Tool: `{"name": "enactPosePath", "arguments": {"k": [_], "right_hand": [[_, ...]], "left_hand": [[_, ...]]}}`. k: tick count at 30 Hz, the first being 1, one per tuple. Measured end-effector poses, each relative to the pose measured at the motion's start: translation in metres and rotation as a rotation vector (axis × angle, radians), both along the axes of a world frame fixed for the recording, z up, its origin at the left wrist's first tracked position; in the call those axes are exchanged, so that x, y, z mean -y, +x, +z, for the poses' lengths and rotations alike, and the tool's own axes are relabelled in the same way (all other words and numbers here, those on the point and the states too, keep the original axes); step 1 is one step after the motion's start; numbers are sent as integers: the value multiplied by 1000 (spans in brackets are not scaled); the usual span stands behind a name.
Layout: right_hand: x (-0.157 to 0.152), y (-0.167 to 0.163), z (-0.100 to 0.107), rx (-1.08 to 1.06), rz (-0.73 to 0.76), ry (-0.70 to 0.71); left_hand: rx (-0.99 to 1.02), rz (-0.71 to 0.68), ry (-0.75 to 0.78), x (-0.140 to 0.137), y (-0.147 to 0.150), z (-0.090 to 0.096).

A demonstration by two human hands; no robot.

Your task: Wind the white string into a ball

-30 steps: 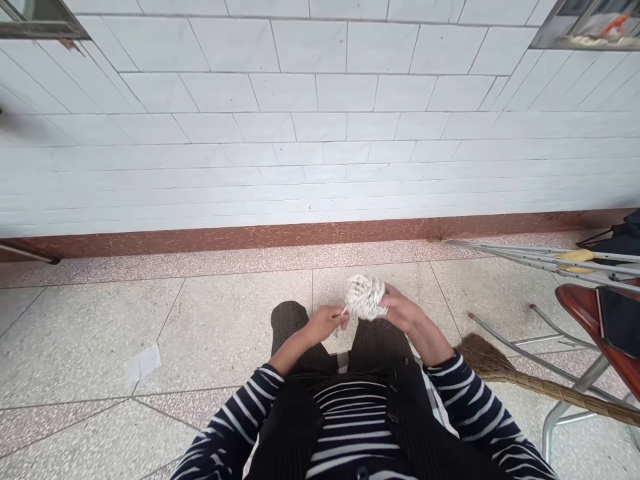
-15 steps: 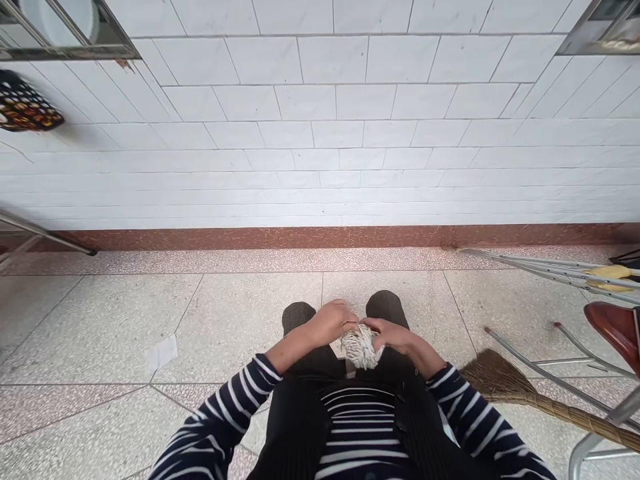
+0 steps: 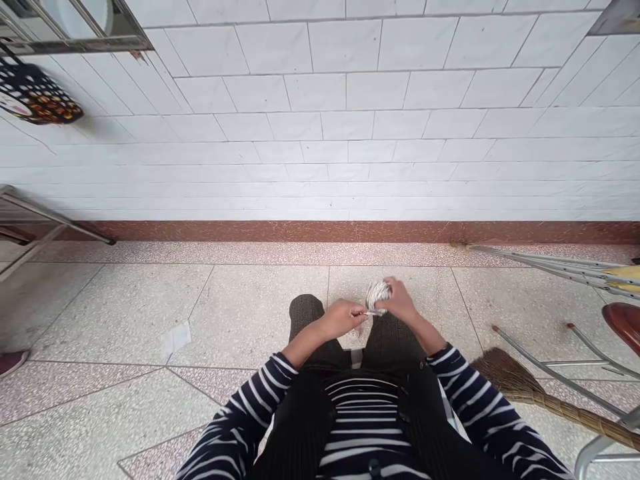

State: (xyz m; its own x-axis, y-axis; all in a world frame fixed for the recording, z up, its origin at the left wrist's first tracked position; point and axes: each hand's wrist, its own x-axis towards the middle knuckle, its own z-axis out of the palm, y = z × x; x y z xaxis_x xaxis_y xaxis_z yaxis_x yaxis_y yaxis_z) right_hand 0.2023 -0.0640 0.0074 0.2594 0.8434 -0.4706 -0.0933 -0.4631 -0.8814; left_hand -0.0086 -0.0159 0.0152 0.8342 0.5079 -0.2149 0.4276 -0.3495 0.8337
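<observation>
Two hands over the knees: right hand (image 3: 400,301) grips yarn ball (image 3: 376,292), left hand (image 3: 343,318) just beside it pinches the strand (image 3: 373,313) running sideways between them.

Above the knees, the right hand (image 3: 400,301) grips a ball of white yarn (image 3: 376,292) while the left hand (image 3: 341,318) pinches a thin hook (image 3: 373,313) touching it.

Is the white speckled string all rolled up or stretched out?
Mostly rolled up: the white speckled ball of string sits bunched in the right hand, with one short strand reaching the left hand.
</observation>
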Motion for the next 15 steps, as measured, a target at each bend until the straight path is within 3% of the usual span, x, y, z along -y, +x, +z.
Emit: {"name": "enactPosePath", "arguments": {"k": [4, 8, 11, 13, 15], "right_hand": [[25, -23, -15, -118, 245, -105], [45, -27, -2, -431, 373, -17], [42, -13, 16, -600, 263, 136], [30, 2, 25, -533, 133, 182], [14, 18, 27, -325, 42, 154]], "left_hand": [[12, -47, 288, -28, -9, 11], [78, 26, 149, -40, -15, -5], [83, 125, -30, -28, -13, -26], [45, 115, -87, -14, -10, -39], [2, 49, -103, 1, -8, -44]]}}
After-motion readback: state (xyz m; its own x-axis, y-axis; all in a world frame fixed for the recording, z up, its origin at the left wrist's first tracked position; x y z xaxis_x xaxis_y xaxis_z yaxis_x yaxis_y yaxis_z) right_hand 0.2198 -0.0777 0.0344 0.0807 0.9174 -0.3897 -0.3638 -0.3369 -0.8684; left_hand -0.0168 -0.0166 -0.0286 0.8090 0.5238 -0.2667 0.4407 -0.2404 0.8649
